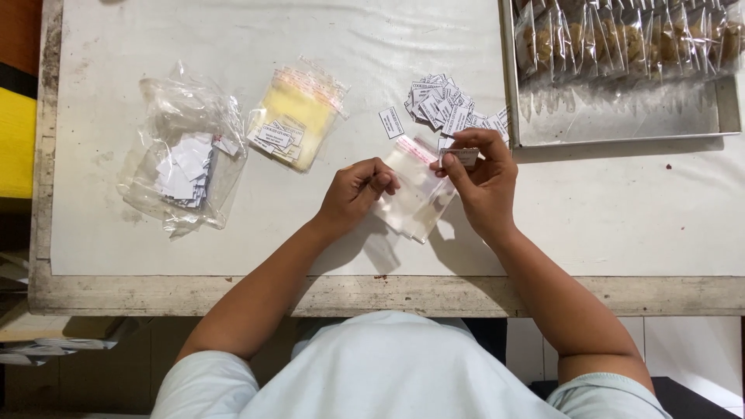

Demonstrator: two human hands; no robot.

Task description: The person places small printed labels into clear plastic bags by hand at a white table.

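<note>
Two bare hands work over the middle of a white table [233, 233], a little closer to its near edge than to the far one. The left hand [353, 194] is curled and its fingers pinch the left side of a small clear plastic sleeve [415, 194] with a red strip at the top. The right hand [481, 182] holds the other side of this sleeve, and its thumb and forefinger are also closed on a small white paper label [463, 157] at the sleeve's top edge. The sleeve is lifted a little and tilted, and whether its lower corner touches the table I cannot tell. Just behind the hands, toward the far edge, lies a loose pile of similar labels [442, 105], with a single label [391, 122] apart on its left. Farther left is a yellow-tinted clear bag [299, 116] with labels inside, and near the left edge a crumpled clear bag [186, 155] with white paper pieces. At the far right corner stands a metal tray [621, 124], and a row of wrapped brown cookies [621, 39] leans along its far side.
</note>
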